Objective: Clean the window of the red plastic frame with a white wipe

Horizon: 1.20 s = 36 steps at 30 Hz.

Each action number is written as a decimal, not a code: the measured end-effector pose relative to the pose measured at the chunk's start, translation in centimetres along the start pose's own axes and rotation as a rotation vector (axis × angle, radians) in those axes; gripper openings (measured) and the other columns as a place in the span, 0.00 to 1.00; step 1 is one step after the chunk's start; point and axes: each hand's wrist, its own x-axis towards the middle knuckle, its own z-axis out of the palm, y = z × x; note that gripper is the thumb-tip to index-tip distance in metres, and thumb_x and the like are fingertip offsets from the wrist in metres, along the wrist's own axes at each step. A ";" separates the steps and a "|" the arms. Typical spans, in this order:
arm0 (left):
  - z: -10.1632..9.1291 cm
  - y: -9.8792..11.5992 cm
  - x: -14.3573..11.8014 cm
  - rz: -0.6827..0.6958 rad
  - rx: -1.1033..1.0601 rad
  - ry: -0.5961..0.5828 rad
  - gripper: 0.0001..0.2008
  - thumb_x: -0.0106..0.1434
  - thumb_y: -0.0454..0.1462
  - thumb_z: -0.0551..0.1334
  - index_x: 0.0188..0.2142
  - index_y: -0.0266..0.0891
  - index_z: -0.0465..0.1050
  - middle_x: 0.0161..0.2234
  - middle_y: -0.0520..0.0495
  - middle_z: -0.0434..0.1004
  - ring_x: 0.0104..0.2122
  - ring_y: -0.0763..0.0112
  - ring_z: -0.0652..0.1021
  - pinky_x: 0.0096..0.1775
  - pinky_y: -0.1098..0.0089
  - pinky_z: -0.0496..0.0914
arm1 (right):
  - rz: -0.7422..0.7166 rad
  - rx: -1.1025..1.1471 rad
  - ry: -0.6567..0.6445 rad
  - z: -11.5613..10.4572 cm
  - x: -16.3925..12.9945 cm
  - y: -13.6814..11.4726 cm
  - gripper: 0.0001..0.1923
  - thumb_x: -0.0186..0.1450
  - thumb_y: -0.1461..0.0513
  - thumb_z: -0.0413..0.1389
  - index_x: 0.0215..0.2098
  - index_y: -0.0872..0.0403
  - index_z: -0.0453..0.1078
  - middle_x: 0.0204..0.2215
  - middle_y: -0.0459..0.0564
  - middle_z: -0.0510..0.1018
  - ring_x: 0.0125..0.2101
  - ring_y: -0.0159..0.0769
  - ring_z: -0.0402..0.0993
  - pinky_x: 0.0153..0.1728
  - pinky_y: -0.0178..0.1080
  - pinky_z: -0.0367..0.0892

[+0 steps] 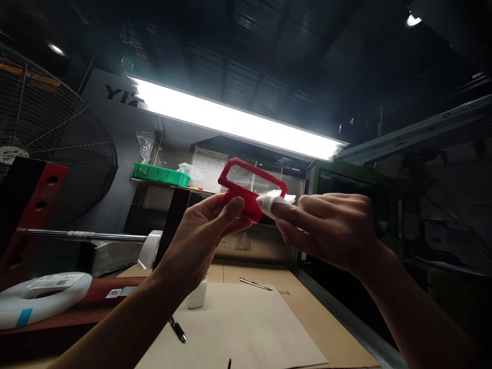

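In front of the lit shelf, a red plastic frame (251, 202) with a wide rectangular opening is held up at a slight tilt. My left hand (209, 218) pinches its lower left part, the thumb across the near face. From the right, my right hand (326, 225) reaches in with its fingers curled. A white wrap (270, 202), cloth or tape, covers the tip of its pointing finger and lies against the frame's lower right side. Whether that hand also grips something is hidden.
A bench with a large paper sheet (238, 328) lies below, with a silver pen (255, 283) and a black pen (178, 329) on it. A green bin (161, 174) sits on the shelf. At left are a white roll (77, 287) and a big fan (49, 123).
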 end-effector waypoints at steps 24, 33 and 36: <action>-0.3 0.4 -0.1 -0.024 -0.004 -0.007 0.12 0.60 0.44 0.63 0.39 0.39 0.77 0.38 0.47 0.79 0.37 0.73 0.77 0.44 0.73 0.71 | 0.082 -0.109 -0.013 0.7 0.7 0.4 0.11 0.67 0.55 0.51 0.43 0.44 0.75 0.13 0.39 0.59 0.15 0.23 0.47 0.19 0.32 0.46; -0.9 0.0 -0.2 -0.032 -0.025 0.039 0.12 0.59 0.44 0.64 0.38 0.41 0.77 0.37 0.50 0.79 0.36 0.76 0.76 0.43 0.76 0.71 | 0.175 -0.121 0.029 0.7 -1.4 0.7 0.15 0.66 0.64 0.50 0.49 0.56 0.71 0.13 0.40 0.64 0.14 0.23 0.54 0.19 0.34 0.47; -0.7 0.2 -0.1 -0.017 -0.010 0.022 0.13 0.60 0.44 0.63 0.40 0.40 0.76 0.41 0.47 0.78 0.41 0.73 0.75 0.45 0.74 0.70 | 0.105 -0.078 0.021 0.8 -1.4 -0.2 0.15 0.65 0.63 0.52 0.49 0.55 0.71 0.13 0.39 0.62 0.15 0.25 0.53 0.19 0.34 0.49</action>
